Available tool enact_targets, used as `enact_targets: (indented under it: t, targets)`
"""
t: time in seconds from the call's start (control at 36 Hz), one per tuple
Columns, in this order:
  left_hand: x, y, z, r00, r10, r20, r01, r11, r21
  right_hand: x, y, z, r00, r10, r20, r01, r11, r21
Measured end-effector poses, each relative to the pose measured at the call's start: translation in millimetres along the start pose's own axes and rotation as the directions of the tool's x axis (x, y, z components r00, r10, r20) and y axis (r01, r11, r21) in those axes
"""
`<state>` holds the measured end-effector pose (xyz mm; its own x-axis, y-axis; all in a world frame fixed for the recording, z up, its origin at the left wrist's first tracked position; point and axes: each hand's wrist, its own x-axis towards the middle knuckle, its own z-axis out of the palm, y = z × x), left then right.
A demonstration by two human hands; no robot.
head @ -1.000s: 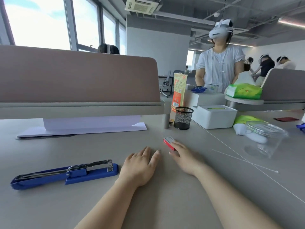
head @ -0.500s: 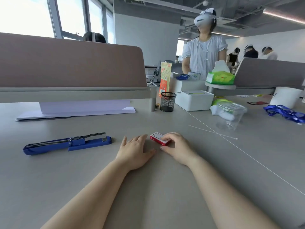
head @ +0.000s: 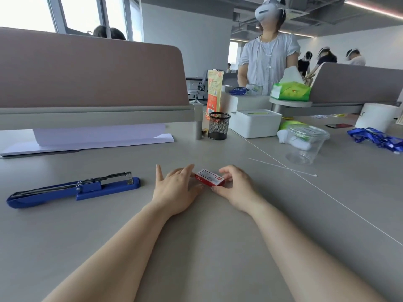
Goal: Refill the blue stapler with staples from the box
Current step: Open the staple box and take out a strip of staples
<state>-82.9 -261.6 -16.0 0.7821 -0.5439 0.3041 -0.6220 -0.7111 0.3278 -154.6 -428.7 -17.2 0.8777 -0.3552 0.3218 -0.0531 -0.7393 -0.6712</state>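
A small red and white staple box lies on the grey desk in the middle of the view. My right hand curls around its right end, thumb and fingers pinching it. My left hand lies on the desk with fingers spread, its fingertips touching the box's left end. The blue stapler lies flat on the desk at the left, its top swung open so the metal staple channel shows. It is well apart from both hands.
A black mesh pen cup, a white box and a clear plastic tub stand behind the hands. A thin white stick lies to the right. A desk divider rises at the back left. A person stands beyond.
My right hand has drawn the staple box toward me and closed around it. My left hand has come up to touch its left end. The camera has tilted, shifting the scene.
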Motion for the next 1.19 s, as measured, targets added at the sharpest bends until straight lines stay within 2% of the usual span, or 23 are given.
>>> enact_targets:
  t: [0.25, 0.42, 0.69, 0.89, 1.19]
  targets:
    - [0.0, -1.2, 1.3, 0.999, -0.005, -0.034, 0.003, 0.999, -0.052, -0.4, 0.9, -0.9, 1.0, 0.005, 0.019, -0.006, 1.0, 0.028]
    - [-1.6, 0.2, 1.6, 1.0, 0.013, -0.026, -0.013, 1.0, 0.01, -1.1, 0.6, -3.8, 0.999, 0.024, 0.048, -0.028, 0.997, 0.078]
    - [-3.3, 2.9, -2.7, 0.999, -0.04, -0.029, 0.04, 0.999, -0.027, -5.6, -4.4, -11.8, 0.986, -0.001, 0.167, -0.031, 0.981, 0.19]
    - [-6.2, 3.6, -4.9, 0.997, 0.076, 0.028, -0.075, 0.997, -0.024, -3.5, -1.2, -15.4, 0.977, 0.021, 0.214, -0.055, 0.986, 0.155]
    - [-6.8, 3.5, -6.8, 0.996, 0.085, -0.016, -0.086, 0.995, -0.045, -2.2, 4.5, -29.4, 0.982, -0.006, 0.191, -0.002, 0.999, 0.041]
